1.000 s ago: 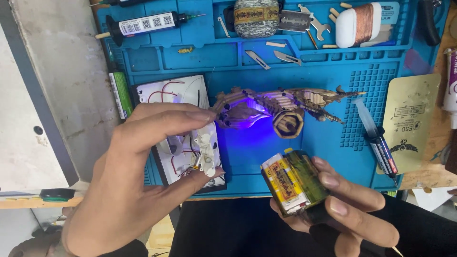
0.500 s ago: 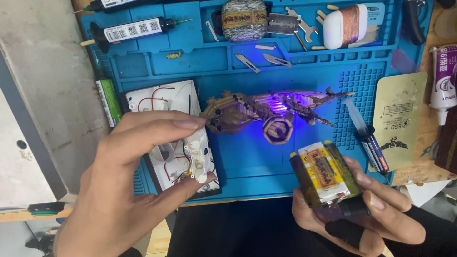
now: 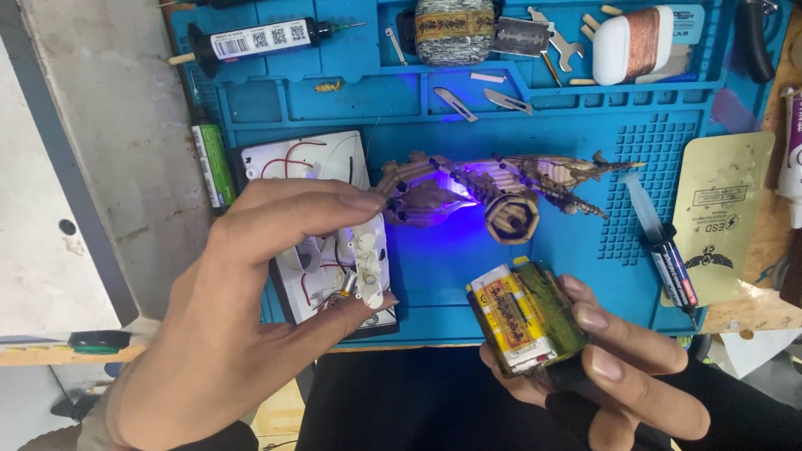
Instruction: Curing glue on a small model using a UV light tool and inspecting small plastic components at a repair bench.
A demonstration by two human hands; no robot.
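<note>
My left hand (image 3: 242, 309) pinches a small white plastic piece (image 3: 368, 257) with a tiny motor on it between thumb and fingers, over a white board with red wires (image 3: 305, 159). My right hand (image 3: 610, 367) grips a yellow-and-green taped battery pack (image 3: 522, 316) near the mat's front edge. Beyond both hands a brown model built of small sticks (image 3: 493, 188) lies on the blue work mat (image 3: 434, 108), lit by violet light.
A black syringe (image 3: 668, 259) and a gold anti-static bag (image 3: 723, 213) lie to the right. At the back are a labelled syringe (image 3: 259, 38), a wrapped spool (image 3: 455, 29), blades, a wrench (image 3: 555, 38) and a white case (image 3: 635, 42). A green tube (image 3: 215, 163) lies left.
My right hand has lifted the battery pack and moved it right, turning its yellow face up. My left hand keeps its pinch on the white piece. The view has shifted slightly.
</note>
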